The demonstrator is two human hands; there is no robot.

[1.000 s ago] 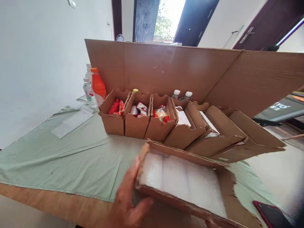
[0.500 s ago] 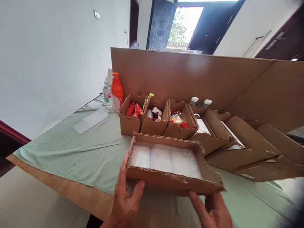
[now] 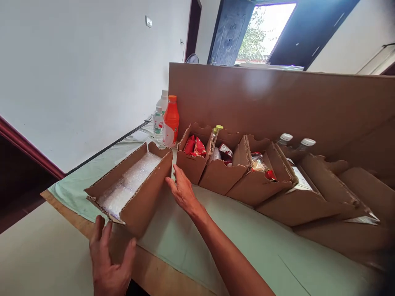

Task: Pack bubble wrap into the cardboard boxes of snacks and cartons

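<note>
An open-topped cardboard box (image 3: 146, 195) stands at the left of the table, turned lengthwise away from me. Flat packs of clear bubble wrap (image 3: 132, 185) lie inside it. My left hand (image 3: 111, 259) is spread just in front of the box's near end and holds nothing. Beside the far right corner of the box is my right hand (image 3: 184, 189), its fingers stretched out. Whether those fingertips touch the cardboard I cannot tell.
Several cardboard bins (image 3: 225, 172) stand in a row at the right, with red snack packets (image 3: 194, 146) in one. An orange bottle (image 3: 171, 121) is by the wall. A tall cardboard sheet (image 3: 277, 98) rises behind. The table's wooden edge (image 3: 173, 271) is close to me.
The box of bubble wrap has moved left and turned from crosswise to lengthwise. My right hand has shifted from its near edge to its far right corner. The view has swung left.
</note>
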